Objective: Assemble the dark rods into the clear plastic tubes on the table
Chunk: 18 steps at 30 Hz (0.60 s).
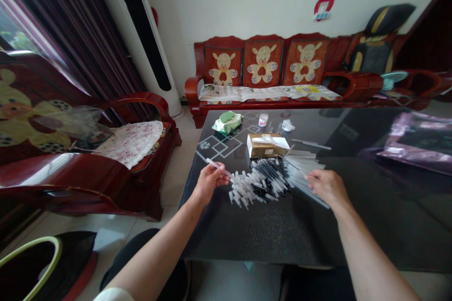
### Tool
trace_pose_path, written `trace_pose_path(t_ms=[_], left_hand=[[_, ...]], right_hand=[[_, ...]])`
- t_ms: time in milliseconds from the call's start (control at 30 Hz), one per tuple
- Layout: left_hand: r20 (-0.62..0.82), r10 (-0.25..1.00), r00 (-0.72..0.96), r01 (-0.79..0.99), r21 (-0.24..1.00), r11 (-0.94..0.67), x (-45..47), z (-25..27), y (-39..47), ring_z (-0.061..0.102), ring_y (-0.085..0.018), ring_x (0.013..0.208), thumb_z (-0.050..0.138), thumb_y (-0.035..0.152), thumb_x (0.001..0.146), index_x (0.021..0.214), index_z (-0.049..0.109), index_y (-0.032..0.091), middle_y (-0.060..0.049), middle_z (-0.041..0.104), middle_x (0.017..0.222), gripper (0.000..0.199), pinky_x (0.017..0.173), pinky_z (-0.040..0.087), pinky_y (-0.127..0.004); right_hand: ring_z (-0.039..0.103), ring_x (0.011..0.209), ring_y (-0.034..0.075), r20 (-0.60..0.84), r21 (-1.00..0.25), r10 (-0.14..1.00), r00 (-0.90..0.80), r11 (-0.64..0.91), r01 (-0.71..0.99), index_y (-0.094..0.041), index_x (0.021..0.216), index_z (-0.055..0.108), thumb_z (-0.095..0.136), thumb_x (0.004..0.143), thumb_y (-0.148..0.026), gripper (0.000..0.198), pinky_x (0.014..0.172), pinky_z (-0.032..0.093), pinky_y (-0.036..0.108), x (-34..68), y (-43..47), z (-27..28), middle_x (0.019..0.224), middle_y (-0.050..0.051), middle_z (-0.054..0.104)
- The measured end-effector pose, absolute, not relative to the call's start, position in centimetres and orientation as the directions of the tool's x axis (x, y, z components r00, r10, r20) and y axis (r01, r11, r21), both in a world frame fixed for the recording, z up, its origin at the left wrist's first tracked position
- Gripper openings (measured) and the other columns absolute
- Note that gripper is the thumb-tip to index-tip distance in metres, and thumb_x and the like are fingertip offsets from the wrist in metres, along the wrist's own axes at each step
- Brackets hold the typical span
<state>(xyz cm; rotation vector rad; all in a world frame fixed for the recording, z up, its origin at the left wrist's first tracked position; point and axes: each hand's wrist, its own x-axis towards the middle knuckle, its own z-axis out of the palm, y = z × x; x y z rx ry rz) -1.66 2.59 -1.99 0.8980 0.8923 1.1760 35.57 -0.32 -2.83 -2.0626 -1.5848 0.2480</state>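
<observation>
My left hand [211, 181] is closed around a slim whitish tube [213, 163] that points up and to the left, over the table's left side. Just right of it lies a heap of short translucent white caps [243, 187]. Thin dark rods with pale ends [270, 174] are bunched beside the caps. Longer translucent tubes [300, 164] fan out on the right of the pile. Over their near ends, my right hand [328, 188] pinches with thumb and forefinger. A thin dark line meets those fingertips, but what they hold is too small to make out.
Behind the pile stands a tissue box [268, 146]. Farther back are a green wipes pack [228, 123], a small white cup [263, 119] and crumpled tissue [288, 125]. A shiny purple package [416, 143] lies right on the dark table [353, 230]. Wooden seats [141, 197] stand left and behind.
</observation>
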Motion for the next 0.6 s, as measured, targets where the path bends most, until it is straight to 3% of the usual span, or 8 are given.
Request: trace_pose_path(t_ms=[100,300,433,533,600], left_hand=[[-0.123,0.974,0.191,-0.335,0.925,0.183,-1.3,-2.0,2.2,0.066,-0.013,0.060,0.075,0.037,0.072,0.092,0.054,0.012,-0.006,0.068,0.074,0.038,0.059,0.055,-0.024],[-0.110,0.960,0.256,-0.323,0.927,0.192,-0.7,-2.2,1.8,0.066,-0.014,0.063,0.076,0.039,0.071,0.093,0.055,0.012,-0.007,0.069,0.077,0.041,0.061,0.055,-0.026],[-0.098,0.948,0.302,-0.304,0.933,0.193,-0.4,-2.3,1.5,0.067,-0.015,0.066,0.075,0.039,0.072,0.096,0.056,0.012,-0.009,0.070,0.082,0.041,0.064,0.055,-0.027],[-0.078,0.923,0.377,-0.289,0.937,0.198,0.3,-2.2,0.9,0.067,-0.016,0.068,0.074,0.040,0.073,0.097,0.056,0.012,-0.010,0.070,0.086,0.041,0.065,0.055,-0.029],[-0.067,0.898,0.435,-0.282,0.937,0.207,0.9,-2.1,0.3,0.067,-0.016,0.067,0.075,0.041,0.073,0.097,0.056,0.012,-0.009,0.070,0.085,0.042,0.066,0.055,-0.029]], right_hand=[[0.058,0.047,0.015,0.067,-0.459,0.960,0.273,-0.213,0.863,-0.020,0.062,0.067,0.056,0.075,-0.038,0.025,0.047,0.034,0.024,34.1,-0.1,-3.0,0.056,0.003,0.067],[0.059,0.051,0.017,0.094,-0.441,0.968,0.233,-0.170,0.881,-0.020,0.067,0.068,0.055,0.077,-0.036,0.023,0.050,0.036,0.025,32.1,0.2,-3.0,0.058,0.004,0.066],[0.059,0.050,0.015,0.140,-0.636,0.974,0.178,-0.049,0.770,-0.018,0.083,0.070,0.053,0.081,-0.038,0.027,0.053,0.041,0.025,29.4,-0.5,-2.7,0.057,0.002,0.065],[0.054,0.041,0.012,0.017,-0.842,1.000,-0.022,0.026,0.539,-0.016,0.084,0.067,0.046,0.088,-0.046,0.037,0.044,0.039,0.023,25.8,-1.9,-2.4,0.056,0.001,0.063],[0.058,0.045,0.012,-0.064,-0.923,0.982,-0.178,0.010,0.386,-0.015,0.085,0.065,0.046,0.088,-0.049,0.040,0.042,0.040,0.021,23.4,-2.8,-2.3,0.063,0.003,0.065]])
